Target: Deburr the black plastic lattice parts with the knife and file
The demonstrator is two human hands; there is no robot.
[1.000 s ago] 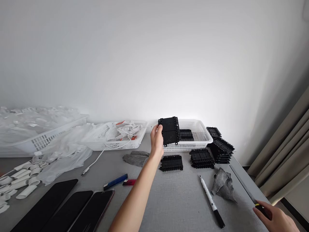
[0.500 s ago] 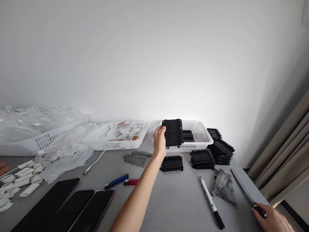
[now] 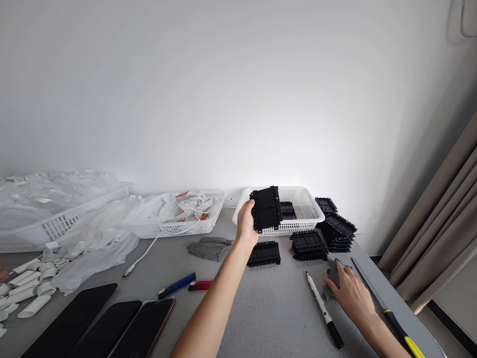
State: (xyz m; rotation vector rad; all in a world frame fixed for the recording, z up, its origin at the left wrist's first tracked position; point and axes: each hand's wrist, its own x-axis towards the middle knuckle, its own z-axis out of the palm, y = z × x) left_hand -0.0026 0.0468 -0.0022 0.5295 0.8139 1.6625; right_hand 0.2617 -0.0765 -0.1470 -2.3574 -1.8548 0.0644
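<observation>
My left hand [image 3: 246,221] grips a black ribbed plastic panel [image 3: 267,209] by its left edge, holding it up in front of a white basket [image 3: 315,219]. My right hand [image 3: 351,288] is down on a crumpled grey cloth [image 3: 329,293], with thumb and fingers closed around part of it; the hand hides the rest. Beside that hand lie a white marker with a black cap [image 3: 319,301] and a box cutter [image 3: 397,325] with a yellow and black handle. More black panels sit behind in stacks [image 3: 308,245].
Taller panel stacks [image 3: 338,232] stand at the back right near the table edge. Another grey cloth [image 3: 208,249], a blue lighter-like piece [image 3: 177,285] and a red one [image 3: 200,285] lie left of my forearm. Dark phones [image 3: 143,328], white tube pieces [image 3: 34,306] and filled baskets [image 3: 186,228] occupy the left.
My right hand has let go of the box cutter and moved left and away from me onto the grey cloth. The panel in my left hand has tilted slightly.
</observation>
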